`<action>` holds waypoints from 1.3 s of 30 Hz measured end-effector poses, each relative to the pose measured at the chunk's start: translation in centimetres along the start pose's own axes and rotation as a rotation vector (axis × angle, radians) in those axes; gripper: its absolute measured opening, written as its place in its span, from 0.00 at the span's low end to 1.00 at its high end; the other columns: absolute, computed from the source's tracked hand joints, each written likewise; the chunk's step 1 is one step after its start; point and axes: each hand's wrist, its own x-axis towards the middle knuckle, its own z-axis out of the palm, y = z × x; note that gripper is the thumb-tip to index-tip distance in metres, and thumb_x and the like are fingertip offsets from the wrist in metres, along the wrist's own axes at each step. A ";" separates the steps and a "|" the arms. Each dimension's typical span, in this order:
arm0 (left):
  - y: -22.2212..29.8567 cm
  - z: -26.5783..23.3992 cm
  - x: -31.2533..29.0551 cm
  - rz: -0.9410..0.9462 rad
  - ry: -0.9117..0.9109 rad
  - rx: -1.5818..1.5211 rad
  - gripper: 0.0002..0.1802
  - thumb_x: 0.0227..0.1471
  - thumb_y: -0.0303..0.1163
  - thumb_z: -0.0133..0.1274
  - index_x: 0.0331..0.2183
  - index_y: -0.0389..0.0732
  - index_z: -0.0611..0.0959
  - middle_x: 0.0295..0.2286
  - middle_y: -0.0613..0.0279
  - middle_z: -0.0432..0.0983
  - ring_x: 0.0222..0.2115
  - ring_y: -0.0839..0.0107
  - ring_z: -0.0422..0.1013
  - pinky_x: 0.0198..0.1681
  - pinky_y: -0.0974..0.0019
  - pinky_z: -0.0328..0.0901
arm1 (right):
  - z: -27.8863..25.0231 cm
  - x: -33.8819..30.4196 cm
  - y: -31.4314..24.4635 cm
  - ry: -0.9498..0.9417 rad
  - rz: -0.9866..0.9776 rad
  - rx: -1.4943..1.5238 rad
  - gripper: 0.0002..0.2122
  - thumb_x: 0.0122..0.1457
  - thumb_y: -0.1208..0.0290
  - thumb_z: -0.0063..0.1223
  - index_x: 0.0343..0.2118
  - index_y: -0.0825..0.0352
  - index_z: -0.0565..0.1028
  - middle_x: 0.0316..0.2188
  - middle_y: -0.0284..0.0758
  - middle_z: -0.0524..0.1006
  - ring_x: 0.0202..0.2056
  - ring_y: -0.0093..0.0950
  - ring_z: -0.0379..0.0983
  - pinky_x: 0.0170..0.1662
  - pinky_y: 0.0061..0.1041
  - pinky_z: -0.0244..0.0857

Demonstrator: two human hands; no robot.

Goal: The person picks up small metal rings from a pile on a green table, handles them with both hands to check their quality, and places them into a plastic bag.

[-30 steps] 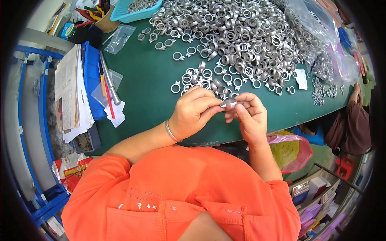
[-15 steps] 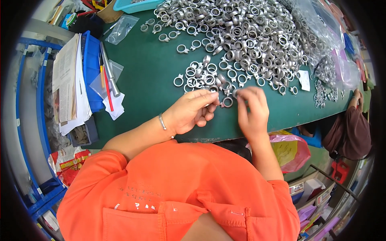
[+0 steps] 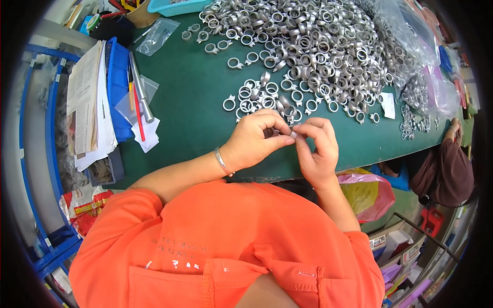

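Left hand (image 3: 258, 137) and right hand (image 3: 317, 151): thumb and fingertips of each pinched on one ring (image 3: 293, 134), mostly hidden, held above the table (image 3: 187, 97) toward its near edge. A light grip from both sides should let the ring turn without slipping; fingertips kept to its rim would leave more of it visible. The small group (image 3: 251, 91) lies just beyond the hands, the heap (image 3: 328, 51) toward the far edge. Bare room extends left to the blue bin (image 3: 119, 84) and right along the near edge.
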 end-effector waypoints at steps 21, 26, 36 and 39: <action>0.9 -0.5 -0.1 -0.297 -0.189 -0.368 0.16 0.56 0.38 0.44 0.40 0.35 0.74 0.29 0.66 0.71 0.26 0.79 0.69 0.25 0.77 0.66 | -0.4 -0.6 -0.5 0.001 -0.078 -0.129 0.13 0.40 0.85 0.59 0.30 0.69 0.70 0.26 0.37 0.70 0.24 0.28 0.69 0.25 0.22 0.65; 0.4 -1.5 0.0 -0.544 -0.245 -0.559 0.12 0.54 0.38 0.46 0.34 0.39 0.74 0.27 0.64 0.70 0.24 0.77 0.69 0.20 0.77 0.63 | -1.7 1.3 0.6 -0.165 -0.136 -0.104 0.10 0.41 0.84 0.55 0.30 0.70 0.73 0.28 0.38 0.72 0.30 0.35 0.70 0.33 0.28 0.66; 0.9 -1.9 -0.2 -0.462 0.000 -0.547 0.06 0.50 0.30 0.51 0.30 0.38 0.75 0.24 0.63 0.71 0.22 0.76 0.69 0.19 0.78 0.61 | -2.8 1.0 2.9 -0.141 0.422 0.162 0.03 0.50 0.81 0.52 0.28 0.69 0.72 0.24 0.31 0.72 0.25 0.20 0.67 0.30 0.17 0.61; 1.0 -1.6 0.2 -0.399 -0.070 -0.467 0.06 0.49 0.29 0.52 0.30 0.37 0.75 0.24 0.63 0.71 0.23 0.76 0.69 0.19 0.78 0.62 | -2.7 0.0 2.3 -0.110 0.545 0.480 0.03 0.53 0.81 0.51 0.31 0.72 0.71 0.27 0.32 0.74 0.26 0.18 0.70 0.31 0.15 0.65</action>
